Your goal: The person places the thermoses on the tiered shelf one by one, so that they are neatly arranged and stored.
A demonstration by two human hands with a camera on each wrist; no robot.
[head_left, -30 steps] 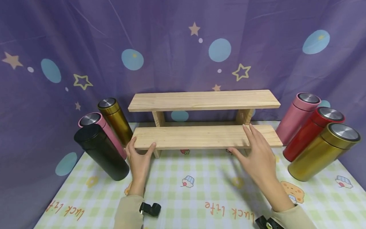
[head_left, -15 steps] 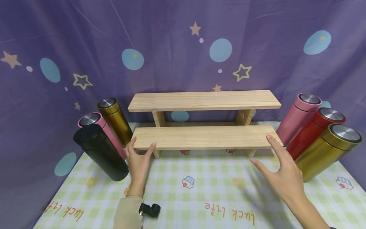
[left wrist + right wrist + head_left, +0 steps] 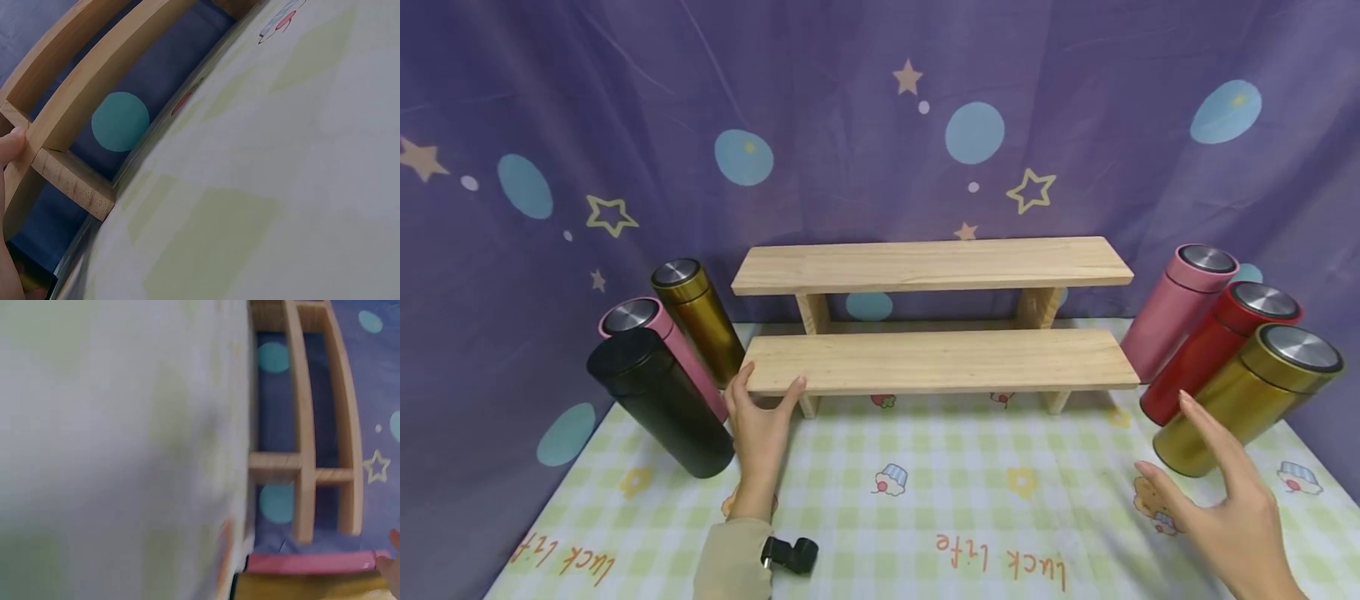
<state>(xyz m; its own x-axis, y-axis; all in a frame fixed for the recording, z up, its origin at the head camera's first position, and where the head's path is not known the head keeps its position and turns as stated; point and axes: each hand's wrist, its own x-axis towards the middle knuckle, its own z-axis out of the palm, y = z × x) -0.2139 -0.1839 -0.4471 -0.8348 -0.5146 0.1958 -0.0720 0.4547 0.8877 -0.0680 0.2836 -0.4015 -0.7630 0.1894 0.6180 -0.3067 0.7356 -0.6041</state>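
A two-tier wooden shelf (image 3: pixel 940 360) stands on the table against the curtain. My left hand (image 3: pixel 762 437) holds the front left corner of its lower board, thumb on the front edge and fingers at the left end. In the left wrist view, the thumb (image 3: pixel 11 147) touches the board's edge. My right hand (image 3: pixel 1234 521) holds nothing, its thumb and fingers spread apart. It is in front of a gold vacuum flask (image 3: pixel 1206 421), its fingertips overlapping the flask in the head view. Behind that flask stand a red flask (image 3: pixel 1206 367) and a pink flask (image 3: pixel 1168 312).
At the left stand a black flask (image 3: pixel 673 417), a pink flask (image 3: pixel 688 358) and a gold flask (image 3: pixel 707 329), close to the shelf's left end. A purple curtain (image 3: pixel 850 108) hangs behind. A green-checked cloth (image 3: pixel 955 475) covers the table.
My right hand has left the right part of the lower board and moved right and toward me, in front of the gold flask. My left hand stays at the shelf corner.
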